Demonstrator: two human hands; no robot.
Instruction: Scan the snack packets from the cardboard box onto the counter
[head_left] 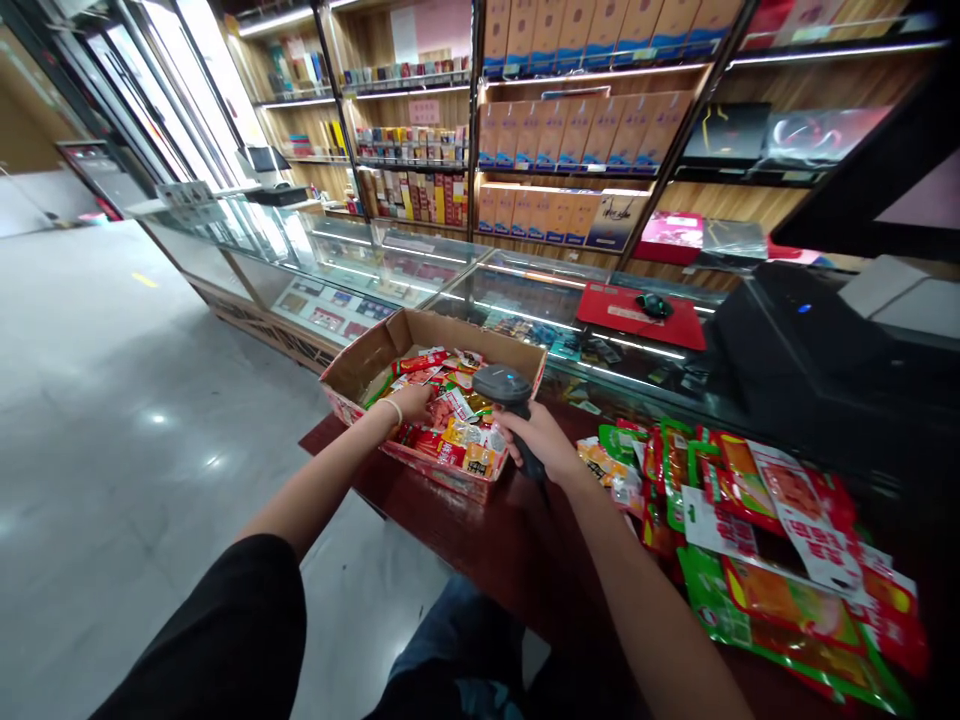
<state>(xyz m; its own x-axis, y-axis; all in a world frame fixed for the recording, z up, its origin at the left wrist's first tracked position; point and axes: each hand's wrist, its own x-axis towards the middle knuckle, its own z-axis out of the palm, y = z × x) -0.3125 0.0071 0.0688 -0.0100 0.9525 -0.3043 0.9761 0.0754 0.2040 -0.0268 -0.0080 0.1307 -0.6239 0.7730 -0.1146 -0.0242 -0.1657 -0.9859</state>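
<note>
Student: Where do edges and open room lie about the hands?

Instructor: The left hand point(414, 402) reaches over the near wall of an open cardboard box point(431, 478), in among packets point(469, 440). Its fingertips are partly hidden; whether they pinch one cannot be told. The far wall rises beyond this hand. A bare strip of desk point(442, 525) extends on the near side of the right hand point(541, 438), ending at the desk's near edge. To that hand's right, a loose heap of snack packets point(750, 510) limits sideways room.

Student: And the barcode scanner point(504, 384)?

Instructor: It stands in the right hand, whose fingers wrap the handle. Its head hangs above the box's right side and points leftward, to the left hand's side. The handle's long axis slopes from the head down and rightward. Beyond the right hand, a mouse point(654, 305) rests upon a red pad point(600, 315).
</note>
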